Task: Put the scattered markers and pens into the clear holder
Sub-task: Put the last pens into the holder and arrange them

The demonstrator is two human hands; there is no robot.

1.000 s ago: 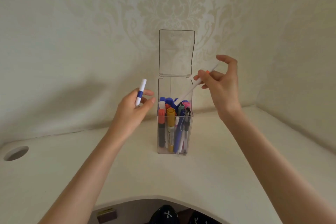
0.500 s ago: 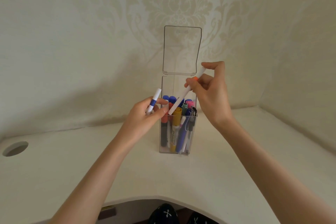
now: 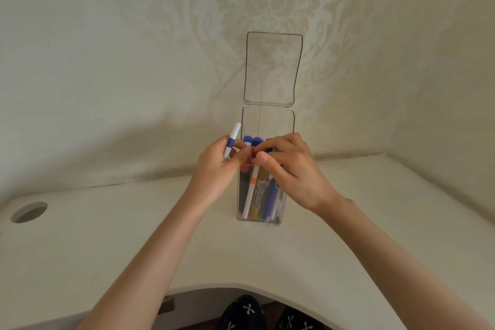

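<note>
The clear holder (image 3: 267, 123) stands on the white desk near the wall, its hinged lid (image 3: 273, 67) flipped upright. Several markers and pens stand inside. My right hand (image 3: 289, 169) is over the holder's mouth, thumb and forefinger pinched on the top of a white pen with an orange band (image 3: 251, 190), which stands almost upright inside at the front left. My left hand (image 3: 217, 169) is just left of the holder, touching its rim, and grips a white pen with a blue band (image 3: 232, 140) pointing up.
A round cable hole (image 3: 29, 212) sits in the desk at far left. Patterned walls meet in a corner behind and to the right. The desk's curved front edge (image 3: 227, 286) is close to me, with my knees below.
My right hand came down and left, lowering the orange-banded pen from a slant above the holder to nearly upright inside it. My left hand moved right to the holder's rim with its pen.
</note>
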